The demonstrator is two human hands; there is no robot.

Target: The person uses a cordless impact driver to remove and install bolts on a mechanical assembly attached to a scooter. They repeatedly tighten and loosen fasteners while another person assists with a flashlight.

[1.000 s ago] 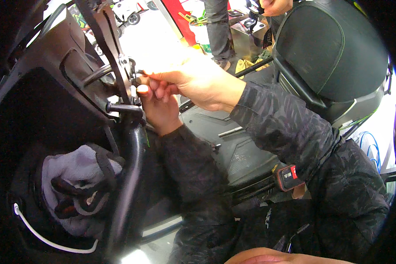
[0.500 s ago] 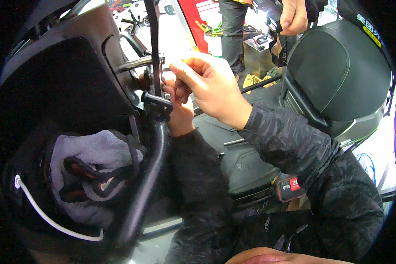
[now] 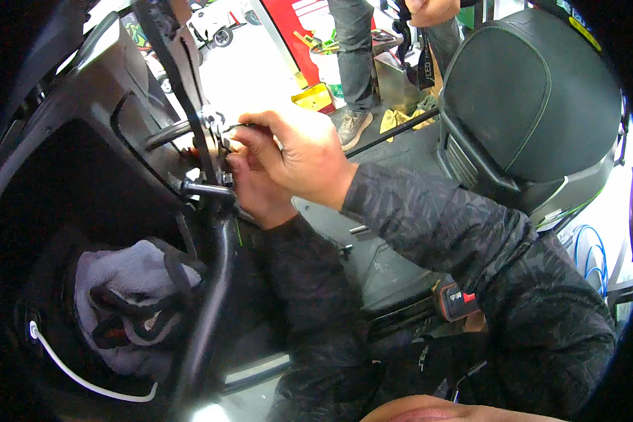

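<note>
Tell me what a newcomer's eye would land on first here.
Probably the brightly lit right hand, left of centre beside metal fittings on a black bar, with the left hand just below it. Then perhaps the big black padded seat at upper right, and the grey cloth at lower left.

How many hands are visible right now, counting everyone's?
3: the wearer's right hand at upper centre, their left hand just below it, partly covered, and a co-worker's hand at the top edge. Another may be hidden.
</note>
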